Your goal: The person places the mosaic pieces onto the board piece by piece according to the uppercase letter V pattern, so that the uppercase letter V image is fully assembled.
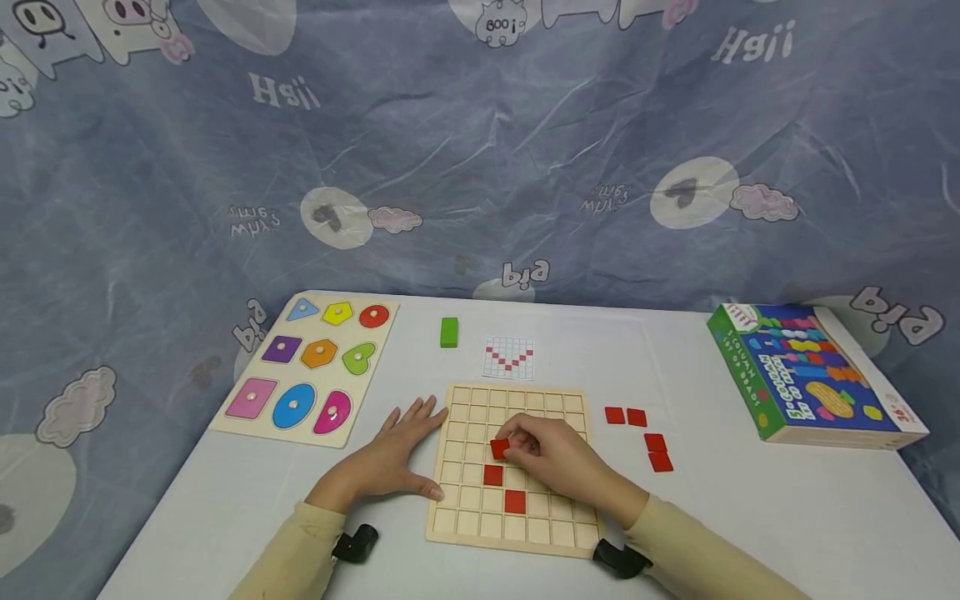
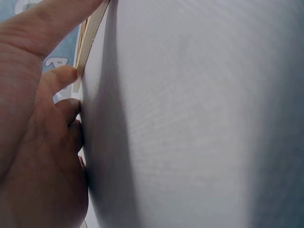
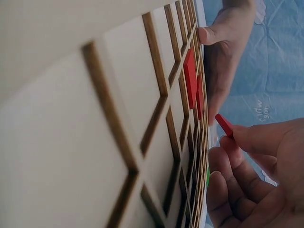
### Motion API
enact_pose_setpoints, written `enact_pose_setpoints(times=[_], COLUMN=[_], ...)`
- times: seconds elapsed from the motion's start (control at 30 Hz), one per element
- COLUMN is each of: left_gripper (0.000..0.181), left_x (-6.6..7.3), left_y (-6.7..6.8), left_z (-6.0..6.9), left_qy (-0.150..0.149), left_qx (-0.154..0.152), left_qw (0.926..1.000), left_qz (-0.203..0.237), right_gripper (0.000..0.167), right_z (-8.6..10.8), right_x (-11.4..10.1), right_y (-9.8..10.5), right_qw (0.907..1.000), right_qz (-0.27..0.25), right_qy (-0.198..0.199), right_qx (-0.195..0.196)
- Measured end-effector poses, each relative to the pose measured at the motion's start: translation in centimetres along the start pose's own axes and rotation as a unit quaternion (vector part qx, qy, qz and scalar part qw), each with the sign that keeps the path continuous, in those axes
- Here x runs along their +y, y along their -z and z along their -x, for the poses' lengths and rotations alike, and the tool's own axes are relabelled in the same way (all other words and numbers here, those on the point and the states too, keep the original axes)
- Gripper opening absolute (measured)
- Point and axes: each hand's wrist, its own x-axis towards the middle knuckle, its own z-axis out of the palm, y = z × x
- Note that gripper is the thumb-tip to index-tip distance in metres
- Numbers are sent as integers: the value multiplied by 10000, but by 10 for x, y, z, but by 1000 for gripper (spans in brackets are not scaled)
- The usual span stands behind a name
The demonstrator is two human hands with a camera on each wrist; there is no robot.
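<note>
Our right hand [image 1: 551, 454] pinches one red tile [image 1: 499, 449] near an edge, thumb against fingertip, the far end sticking out free. The tile is tilted above the board [image 1: 552, 504], apart from it, while the other fingers curl loosely beneath. Our left hand [image 1: 393, 454] is spread wide and holds nothing; its thumb and index finger lie at the board's left edge.

We judge the tile light, stiff and hard to break, a little slick on its smooth faces. Thin as it is, we would take it by two opposite edges or near one edge, leaving the rest free, and expect little strength to be needed. Once seated between the raised ribs it probably offers little to grip, so a fingertip press may serve better than a pinch.

On the board, two set tiles [image 1: 492, 475] lie in cells that meet at a corner. Right of it on the table [image 1: 585, 350] are four spare tiles [image 1: 636, 417], in two pairs. Beyond the board lie a patterned card [image 1: 508, 357] and a green block [image 1: 448, 332]; a shape puzzle [image 1: 330, 379] lies far left, a box [image 1: 821, 375] far right
</note>
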Motion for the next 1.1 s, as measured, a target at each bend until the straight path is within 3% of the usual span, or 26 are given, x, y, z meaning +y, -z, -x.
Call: enact_pose_setpoints(times=[1.1], left_gripper=[118], left_x=[1], left_y=[1], left_z=[0], left_qy=[4], left_qx=[-20], left_qw=[10000], left_qz=[7], right_gripper=[13], right_z=[-25], right_x=[-13], right_y=[-24], right_qw=[9987], right_qz=[218], right_qy=[105], right_qx=[-452])
